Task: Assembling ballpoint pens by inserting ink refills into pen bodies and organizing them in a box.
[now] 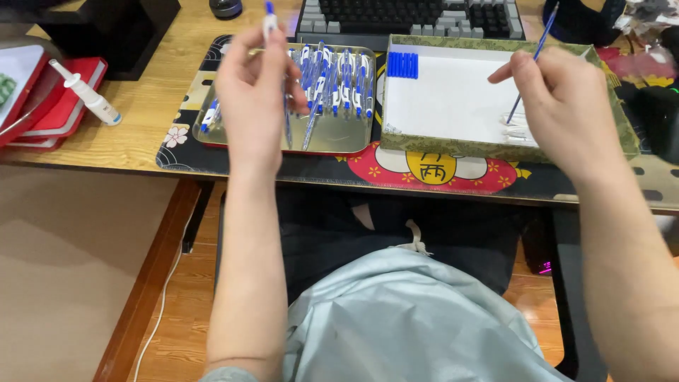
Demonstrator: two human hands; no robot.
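My left hand (253,92) is raised over the desk's front edge, holding a white-and-blue pen barrel (269,21) upright between its fingers. My right hand (562,99) pinches a thin blue refill (532,62) that slants up and away, over the right part of a shallow box (495,150) with a white floor. Behind my left hand a metal tray (332,138) holds several blue-and-white pens (338,78). In the box, a row of small blue caps (402,64) sits at the far left and some clear parts (518,129) lie under my right hand.
A dark keyboard (410,15) lies behind the tray and box. A patterned desk mat (431,173) is under them. At the left are red notebooks (60,106) and a white tube (88,95). The wooden desk edge runs just in front of my lap.
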